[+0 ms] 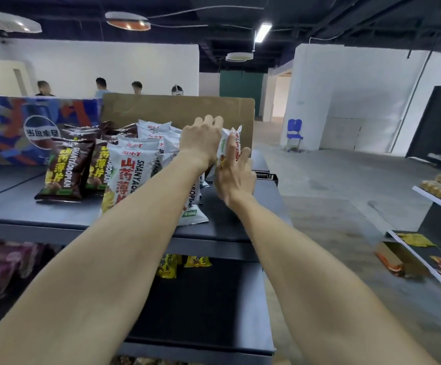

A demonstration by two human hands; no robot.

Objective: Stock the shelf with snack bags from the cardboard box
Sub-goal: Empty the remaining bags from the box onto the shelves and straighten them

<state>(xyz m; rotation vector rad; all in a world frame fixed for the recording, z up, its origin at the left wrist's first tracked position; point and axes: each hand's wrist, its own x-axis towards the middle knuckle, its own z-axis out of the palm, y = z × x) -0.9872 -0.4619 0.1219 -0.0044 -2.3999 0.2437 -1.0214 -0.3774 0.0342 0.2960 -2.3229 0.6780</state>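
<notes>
Dark top shelf (pixel 56 214), open warehouse floor behind: brown bags (pixel 66 169) left, white snack bags (pixel 132 172) middle, cardboard box (pixel 177 109) behind.
Left hand (pixel 201 140) lies over the rightmost white bag (pixel 231 143), fingers relaxed; right hand (pixel 236 175) presses its face, fingers straight. Best to seat it upright and flush with the row. Bag's base is hidden; box contents too.

Both bare arms reach forward; left hand (pixel 201 138) palm down, right hand (pixel 234 172) fingers (pixel 231 146) extended upward.
</notes>
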